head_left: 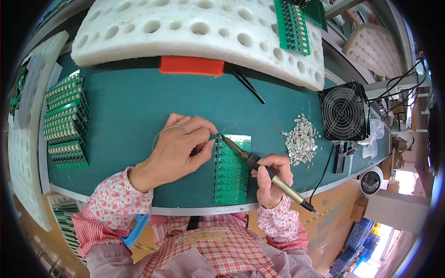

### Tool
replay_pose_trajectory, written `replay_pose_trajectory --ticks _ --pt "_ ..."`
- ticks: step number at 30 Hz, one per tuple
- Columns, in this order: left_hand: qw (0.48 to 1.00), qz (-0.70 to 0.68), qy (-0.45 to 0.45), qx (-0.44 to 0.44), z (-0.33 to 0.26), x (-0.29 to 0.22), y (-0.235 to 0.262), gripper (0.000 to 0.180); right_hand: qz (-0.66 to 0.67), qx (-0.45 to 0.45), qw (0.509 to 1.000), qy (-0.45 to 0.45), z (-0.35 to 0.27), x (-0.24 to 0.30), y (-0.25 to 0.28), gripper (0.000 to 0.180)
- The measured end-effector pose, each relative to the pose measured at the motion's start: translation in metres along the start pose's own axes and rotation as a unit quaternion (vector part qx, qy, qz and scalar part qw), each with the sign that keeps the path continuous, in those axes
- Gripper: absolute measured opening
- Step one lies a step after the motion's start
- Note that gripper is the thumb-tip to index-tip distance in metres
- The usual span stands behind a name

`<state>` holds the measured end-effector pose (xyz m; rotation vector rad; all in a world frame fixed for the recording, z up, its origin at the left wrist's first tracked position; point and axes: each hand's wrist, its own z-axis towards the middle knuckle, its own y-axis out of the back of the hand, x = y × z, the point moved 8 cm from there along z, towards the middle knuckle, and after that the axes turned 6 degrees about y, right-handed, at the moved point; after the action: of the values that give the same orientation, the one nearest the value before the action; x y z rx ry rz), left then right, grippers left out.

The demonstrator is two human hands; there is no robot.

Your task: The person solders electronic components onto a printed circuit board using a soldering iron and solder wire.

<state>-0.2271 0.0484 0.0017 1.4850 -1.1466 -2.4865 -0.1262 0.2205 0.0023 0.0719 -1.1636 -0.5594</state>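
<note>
My right hand [274,178] grips a soldering iron [283,186] with a brass-coloured handle and black collar. Its tip reaches the top left corner of a green circuit board panel [233,173], which lies near the table's front edge with pins along its left side. Just left of that tip, my left hand [178,148] is closed, thumb and forefinger pinched beside the board's corner. A thin solder wire [163,131] loops over the back of this hand and passes into the fingers. The wire's end at the tip is too small to make out.
Stacked circuit boards [67,120] stand at the left. Small pale components [301,140] lie heaped at the right, near a black fan [344,112]. Behind are tweezers [245,83], a red block [191,66] and a white foam tray [176,39] with holes. The iron's cord [323,173] trails right.
</note>
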Motion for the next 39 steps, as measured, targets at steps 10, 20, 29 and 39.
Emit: replay_pose_trajectory --ticks 10,20,29,39 --pt "1.0 0.005 -0.012 0.009 0.0 -0.003 -0.001 0.02 0.069 -0.036 0.993 -0.09 -0.001 -0.007 0.008 0.016" --pt "0.999 0.029 -0.012 0.008 0.0 -0.003 -0.003 0.019 0.084 -0.036 0.988 -0.124 0.002 -0.009 0.006 0.014" --pt "0.999 0.027 -0.009 0.014 -0.001 -0.002 -0.003 0.016 0.071 -0.031 0.989 -0.125 0.003 -0.008 0.006 0.015" --pt "0.999 0.038 -0.01 0.018 -0.002 -0.001 -0.005 0.016 0.083 -0.022 0.989 -0.121 0.002 -0.008 0.005 0.014"
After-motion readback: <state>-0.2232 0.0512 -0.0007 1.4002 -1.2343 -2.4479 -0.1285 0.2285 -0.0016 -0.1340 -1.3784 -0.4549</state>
